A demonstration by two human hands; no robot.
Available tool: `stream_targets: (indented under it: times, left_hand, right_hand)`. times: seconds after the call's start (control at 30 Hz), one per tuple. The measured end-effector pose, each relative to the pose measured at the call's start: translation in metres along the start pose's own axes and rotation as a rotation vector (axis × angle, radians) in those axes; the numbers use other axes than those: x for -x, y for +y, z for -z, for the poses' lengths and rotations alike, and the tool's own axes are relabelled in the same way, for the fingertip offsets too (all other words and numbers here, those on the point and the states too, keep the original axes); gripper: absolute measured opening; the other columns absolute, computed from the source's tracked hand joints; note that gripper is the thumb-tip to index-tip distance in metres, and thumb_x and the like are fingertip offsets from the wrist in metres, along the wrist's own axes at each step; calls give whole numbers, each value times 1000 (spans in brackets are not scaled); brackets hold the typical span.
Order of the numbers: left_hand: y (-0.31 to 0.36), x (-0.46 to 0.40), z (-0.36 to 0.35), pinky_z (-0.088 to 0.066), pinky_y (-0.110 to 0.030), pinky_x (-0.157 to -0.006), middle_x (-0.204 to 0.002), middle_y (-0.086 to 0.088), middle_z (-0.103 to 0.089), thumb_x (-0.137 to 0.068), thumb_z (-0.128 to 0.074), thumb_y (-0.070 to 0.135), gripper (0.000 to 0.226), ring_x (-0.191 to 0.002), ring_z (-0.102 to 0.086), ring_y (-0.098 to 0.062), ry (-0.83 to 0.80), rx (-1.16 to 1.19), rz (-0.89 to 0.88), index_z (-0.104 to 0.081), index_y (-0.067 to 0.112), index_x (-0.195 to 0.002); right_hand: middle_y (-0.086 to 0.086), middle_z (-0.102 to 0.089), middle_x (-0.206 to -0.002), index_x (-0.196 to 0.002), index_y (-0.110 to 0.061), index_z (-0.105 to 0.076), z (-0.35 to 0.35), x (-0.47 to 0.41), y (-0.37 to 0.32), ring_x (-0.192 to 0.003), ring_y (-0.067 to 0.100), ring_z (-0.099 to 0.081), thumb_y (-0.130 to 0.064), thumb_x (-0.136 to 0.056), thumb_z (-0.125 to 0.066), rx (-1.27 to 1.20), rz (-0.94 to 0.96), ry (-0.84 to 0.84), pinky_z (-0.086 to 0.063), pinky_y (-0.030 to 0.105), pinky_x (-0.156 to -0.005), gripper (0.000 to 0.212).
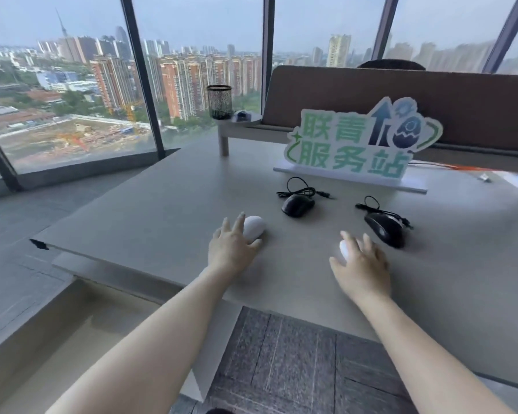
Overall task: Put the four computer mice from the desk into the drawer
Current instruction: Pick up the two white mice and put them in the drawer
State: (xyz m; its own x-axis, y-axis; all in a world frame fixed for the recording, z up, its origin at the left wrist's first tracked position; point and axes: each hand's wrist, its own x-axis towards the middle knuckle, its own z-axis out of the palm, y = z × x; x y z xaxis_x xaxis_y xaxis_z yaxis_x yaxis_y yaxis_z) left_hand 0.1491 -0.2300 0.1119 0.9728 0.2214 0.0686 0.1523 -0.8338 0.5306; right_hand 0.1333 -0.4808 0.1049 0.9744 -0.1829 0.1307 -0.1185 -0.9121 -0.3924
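Four mice lie on the grey desk (162,210). My left hand (231,249) rests over a white mouse (254,227), fingers spread around it and thumb touching its near side. My right hand (361,264) covers a second white mouse (344,249), of which only the left end shows. A black wired mouse (298,204) sits further back with its coiled cable behind it. Another black wired mouse (385,230) lies just right of my right hand. An open drawer (72,333) stands below the desk's left front edge; nothing shows in the part I see.
A green and white standing sign (359,144) stands behind the mice. A brown partition panel (431,100) runs along the back. A black mesh pen cup (219,102) sits on a small raised shelf. Large windows lie to the left. Dark carpet (296,363) is below me.
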Motion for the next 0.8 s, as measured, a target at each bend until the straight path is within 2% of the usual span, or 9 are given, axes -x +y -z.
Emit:
stream_targets:
  times: [0.1,0.17,0.23,0.3,0.4,0.47,0.6,0.7,0.8]
  left_hand:
    - [9,-16,-14,-30,-42,-111,-154,-13,-36,-85,-53,52,72,-135,-38,-37,26,-102,-39,-27,34,-150]
    - [11,-20,-18,-34,-41,-105,-140,-12,-49,-88,-52,47,60,-127,-45,-37,79,-105,-79,-38,34,-144]
    - [10,-17,-18,-38,-40,-100,-131,-14,-52,-89,-54,41,53,-121,-47,-37,99,-44,-92,-44,31,-140]
    - [7,-9,-9,-43,-41,-97,-126,-15,-51,-86,-58,35,53,-117,-50,-38,138,94,-74,-47,28,-137]
    - [-15,13,20,-49,-42,-89,-120,-14,-52,-82,-63,31,52,-107,-55,-36,326,270,-67,-51,25,-132]
    - [-43,33,46,-48,-37,-82,-119,-10,-52,-81,-64,31,50,-103,-56,-30,447,326,-32,-52,26,-130]
    - [-130,78,95,-44,-35,-78,-121,-9,-50,-81,-64,32,50,-100,-57,-29,600,300,176,-48,28,-128]
    - [-207,111,110,-47,-40,-82,-119,-10,-51,-81,-64,35,51,-105,-57,-32,565,223,361,-46,24,-127]
    - [-277,136,106,-43,-42,-92,-128,-17,-54,-80,-65,33,59,-117,-51,-36,462,148,542,-47,15,-133]
  right_hand:
    - [19,-39,-148,-143,-29,-40,-7,-10,10,-130,41,-37,-34,-90,-55,16,5,53,-34,48,-106,56]
    - [18,-51,-134,-140,-26,-45,-8,-13,12,-117,42,-44,-25,-90,-53,27,46,82,-40,47,-98,51]
    - [19,-54,-128,-140,-24,-46,-6,-11,9,-112,42,-45,-22,-90,-55,13,89,84,-41,46,-96,51]
    - [19,-56,-126,-140,-23,-47,-1,-1,-5,-110,42,-45,-20,-88,-59,-84,145,88,-40,45,-96,53]
    - [9,-56,-126,-137,-25,-50,9,32,-57,-110,33,-46,-20,-85,-64,-319,318,99,-41,36,-91,55]
    - [2,-55,-124,-134,-29,-51,14,61,-101,-111,23,-46,-23,-84,-65,-460,461,73,-39,29,-86,53]
    - [-3,-58,-118,-129,-32,-51,-5,119,-188,-107,15,-50,-27,-85,-63,-657,684,-108,-42,26,-86,46]
    - [-1,-59,-119,-128,-30,-50,-49,157,-238,-109,17,-51,-26,-84,-62,-681,734,-316,-44,29,-89,46]
    - [4,-56,-124,-132,-26,-49,-107,184,-276,-116,22,-49,-24,-82,-62,-599,705,-501,-44,33,-95,52]
